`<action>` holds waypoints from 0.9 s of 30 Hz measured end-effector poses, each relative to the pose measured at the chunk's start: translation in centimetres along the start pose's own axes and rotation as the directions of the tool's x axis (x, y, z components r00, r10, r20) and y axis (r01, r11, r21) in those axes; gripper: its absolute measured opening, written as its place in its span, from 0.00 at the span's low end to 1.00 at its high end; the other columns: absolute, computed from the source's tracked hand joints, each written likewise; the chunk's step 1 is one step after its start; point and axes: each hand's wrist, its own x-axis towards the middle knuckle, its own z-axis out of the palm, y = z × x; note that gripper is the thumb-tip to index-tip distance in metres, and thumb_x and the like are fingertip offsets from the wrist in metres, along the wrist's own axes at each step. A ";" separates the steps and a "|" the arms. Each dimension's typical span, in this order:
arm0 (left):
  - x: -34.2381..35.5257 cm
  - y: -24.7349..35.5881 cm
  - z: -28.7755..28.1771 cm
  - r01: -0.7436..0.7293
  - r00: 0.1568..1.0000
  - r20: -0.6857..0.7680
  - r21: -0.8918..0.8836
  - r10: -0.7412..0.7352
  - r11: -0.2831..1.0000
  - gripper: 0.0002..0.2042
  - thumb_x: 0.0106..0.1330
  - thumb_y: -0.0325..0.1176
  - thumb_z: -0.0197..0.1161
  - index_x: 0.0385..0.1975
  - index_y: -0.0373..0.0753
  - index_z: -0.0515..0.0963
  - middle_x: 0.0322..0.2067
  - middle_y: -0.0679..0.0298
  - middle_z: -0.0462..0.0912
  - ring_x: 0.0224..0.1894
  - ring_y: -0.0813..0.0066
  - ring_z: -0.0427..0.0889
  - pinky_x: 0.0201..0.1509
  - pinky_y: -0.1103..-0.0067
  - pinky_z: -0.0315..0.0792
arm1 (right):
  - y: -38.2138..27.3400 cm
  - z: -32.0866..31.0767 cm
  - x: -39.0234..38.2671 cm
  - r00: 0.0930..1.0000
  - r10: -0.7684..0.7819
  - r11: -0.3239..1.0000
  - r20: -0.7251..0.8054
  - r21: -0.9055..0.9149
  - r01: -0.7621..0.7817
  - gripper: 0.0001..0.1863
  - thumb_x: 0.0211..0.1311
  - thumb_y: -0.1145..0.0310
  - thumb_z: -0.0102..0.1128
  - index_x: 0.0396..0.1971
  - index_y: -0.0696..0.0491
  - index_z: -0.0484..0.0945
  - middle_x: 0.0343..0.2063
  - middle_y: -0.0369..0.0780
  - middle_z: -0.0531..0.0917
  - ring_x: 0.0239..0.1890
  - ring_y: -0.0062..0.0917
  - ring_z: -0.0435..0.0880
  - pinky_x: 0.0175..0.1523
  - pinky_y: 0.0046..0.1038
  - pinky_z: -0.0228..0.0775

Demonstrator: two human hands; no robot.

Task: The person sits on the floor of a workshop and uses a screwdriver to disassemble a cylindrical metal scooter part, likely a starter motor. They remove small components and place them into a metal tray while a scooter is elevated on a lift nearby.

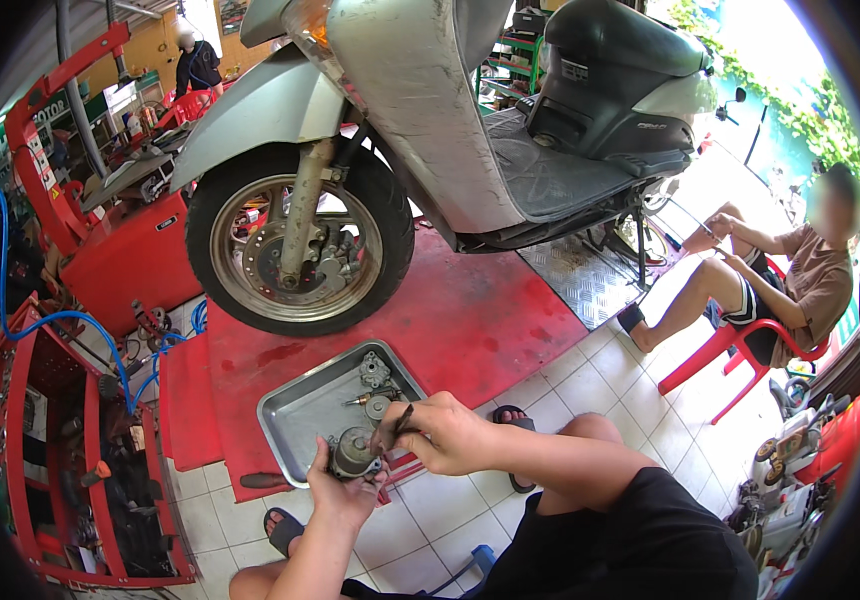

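While holding a round grey metal part (354, 456) in the left hand (342, 494), with thumb along one side and fingers curled underneath, pinching a dark thin tool (388, 431) of unclear kind between thumb and fingers of the right hand (447, 436), at the part's edge, unclear whether touching; holding both over the near end of a metal tray (295, 415) with other metal parts (375, 370) inside, before the front wheel (265, 262) of a scooter (430, 120)

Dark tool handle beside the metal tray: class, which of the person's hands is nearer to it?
Left. The left hand, holding a carburetor-like metal part, is to the right of the dark tool handle; the right hand is farther right.
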 end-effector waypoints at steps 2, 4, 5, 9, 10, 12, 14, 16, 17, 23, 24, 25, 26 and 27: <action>0.0 0.1 -0.1 0.003 1.000 0.018 0.004 -0.003 1.000 0.33 0.72 0.64 0.41 0.49 0.35 0.76 0.41 0.53 0.80 0.38 0.59 0.73 0.39 0.72 0.64 | -0.1 -0.1 -0.1 0.999 0.030 0.999 -0.014 0.028 -0.029 0.10 0.57 0.86 0.57 0.39 0.60 0.76 0.34 0.43 0.87 0.38 0.37 0.89 0.44 0.32 0.82; 0.0 0.3 -0.4 -0.005 0.999 0.032 0.014 0.005 1.000 0.34 0.72 0.64 0.41 0.51 0.34 0.76 0.41 0.52 0.81 0.39 0.58 0.73 0.39 0.72 0.64 | 0.1 0.3 -0.3 0.997 0.027 0.999 -0.067 0.030 -0.025 0.10 0.55 0.87 0.57 0.37 0.60 0.76 0.34 0.43 0.87 0.37 0.37 0.89 0.43 0.31 0.83; 0.2 0.4 -0.7 -0.015 0.999 0.038 0.020 0.014 1.000 0.34 0.72 0.64 0.41 0.50 0.34 0.76 0.41 0.52 0.81 0.38 0.58 0.74 0.39 0.72 0.64 | 0.3 0.5 -0.3 0.995 0.024 0.999 -0.092 0.031 -0.022 0.10 0.54 0.87 0.57 0.36 0.60 0.76 0.34 0.43 0.87 0.37 0.37 0.90 0.42 0.31 0.83; 0.0 0.5 -0.5 -0.059 0.998 0.028 -0.004 0.059 0.998 0.35 0.73 0.63 0.39 0.50 0.33 0.76 0.40 0.51 0.81 0.38 0.57 0.75 0.38 0.72 0.65 | 0.6 1.5 -0.6 0.991 -0.033 0.998 -0.131 -0.053 0.026 0.10 0.52 0.88 0.58 0.34 0.60 0.78 0.32 0.43 0.87 0.36 0.34 0.90 0.40 0.28 0.84; -0.4 0.5 0.1 -0.074 0.997 -0.011 0.015 0.074 0.997 0.35 0.73 0.63 0.38 0.51 0.33 0.76 0.41 0.51 0.81 0.38 0.58 0.75 0.37 0.72 0.65 | 0.5 1.7 -0.7 0.989 -0.025 0.998 -0.143 -0.060 0.017 0.10 0.51 0.88 0.58 0.34 0.60 0.78 0.32 0.43 0.87 0.36 0.34 0.90 0.40 0.28 0.84; 0.4 0.6 -1.6 -0.020 0.998 0.051 0.012 0.020 1.000 0.32 0.73 0.62 0.40 0.49 0.37 0.76 0.41 0.54 0.81 0.38 0.58 0.75 0.38 0.71 0.65 | 0.3 2.0 -0.5 0.977 -0.052 0.998 -0.208 -0.041 0.044 0.07 0.54 0.82 0.65 0.32 0.58 0.77 0.28 0.45 0.84 0.29 0.39 0.87 0.32 0.32 0.78; 0.5 0.7 -1.1 -0.020 1.000 0.024 0.008 0.020 1.000 0.30 0.73 0.62 0.41 0.48 0.40 0.77 0.40 0.56 0.81 0.39 0.58 0.75 0.39 0.70 0.65 | 0.6 1.7 -0.3 0.989 -0.060 0.997 -0.134 -0.050 0.054 0.09 0.56 0.82 0.63 0.37 0.58 0.77 0.31 0.44 0.85 0.31 0.40 0.87 0.36 0.33 0.79; 0.7 0.4 -0.5 -0.014 0.999 -0.043 0.003 0.014 1.000 0.29 0.72 0.62 0.44 0.49 0.39 0.77 0.40 0.56 0.81 0.38 0.58 0.75 0.39 0.70 0.66 | 0.6 1.1 -0.1 0.992 -0.076 0.997 -0.097 -0.036 0.073 0.12 0.57 0.83 0.60 0.41 0.59 0.77 0.33 0.44 0.86 0.34 0.40 0.87 0.40 0.33 0.80; 0.5 0.4 -0.4 -0.022 0.998 -0.063 0.008 0.022 1.000 0.29 0.72 0.61 0.45 0.49 0.39 0.77 0.40 0.56 0.81 0.38 0.58 0.75 0.39 0.70 0.66 | 0.4 1.1 0.1 0.991 -0.091 0.996 -0.102 -0.024 0.089 0.13 0.58 0.84 0.59 0.44 0.59 0.77 0.34 0.44 0.86 0.36 0.41 0.88 0.42 0.34 0.80; 0.3 0.8 -0.6 -0.060 0.998 -0.021 0.046 0.061 0.997 0.29 0.72 0.61 0.47 0.47 0.38 0.77 0.43 0.56 0.81 0.39 0.58 0.74 0.40 0.69 0.65 | 0.9 0.7 -0.2 0.993 -0.056 0.997 -0.102 0.051 0.061 0.11 0.56 0.86 0.60 0.39 0.60 0.79 0.32 0.43 0.87 0.35 0.36 0.89 0.42 0.30 0.81; 0.2 0.8 -0.4 -0.064 0.997 -0.037 0.044 0.065 0.997 0.29 0.72 0.61 0.47 0.47 0.37 0.77 0.43 0.56 0.81 0.39 0.58 0.74 0.40 0.69 0.65 | 1.0 0.8 -0.2 0.989 -0.045 0.997 -0.140 0.055 0.053 0.10 0.56 0.86 0.61 0.38 0.60 0.80 0.31 0.43 0.87 0.34 0.35 0.89 0.41 0.29 0.82; 0.0 0.8 -0.2 -0.067 0.996 -0.052 0.042 0.070 0.997 0.29 0.71 0.61 0.47 0.47 0.37 0.77 0.42 0.55 0.81 0.39 0.58 0.74 0.40 0.70 0.65 | 1.1 0.8 -0.3 0.988 -0.054 0.997 -0.145 0.047 0.061 0.10 0.55 0.86 0.61 0.37 0.59 0.80 0.30 0.42 0.87 0.33 0.35 0.89 0.40 0.28 0.82; -0.1 0.7 0.0 -0.071 0.995 -0.068 0.040 0.073 0.997 0.30 0.71 0.62 0.47 0.47 0.37 0.77 0.42 0.55 0.81 0.39 0.58 0.74 0.40 0.70 0.65 | 1.1 0.8 -0.3 0.987 -0.063 0.997 -0.150 0.038 0.069 0.10 0.55 0.86 0.62 0.37 0.59 0.79 0.30 0.42 0.87 0.32 0.34 0.90 0.40 0.28 0.82; -0.1 0.8 -0.2 -0.070 0.995 -0.065 0.046 0.073 0.996 0.31 0.72 0.62 0.46 0.49 0.36 0.76 0.43 0.54 0.81 0.39 0.58 0.75 0.39 0.71 0.66 | 1.2 1.0 -0.4 0.985 -0.071 0.996 -0.155 0.034 0.077 0.10 0.55 0.86 0.63 0.36 0.58 0.79 0.29 0.42 0.87 0.32 0.34 0.90 0.39 0.28 0.82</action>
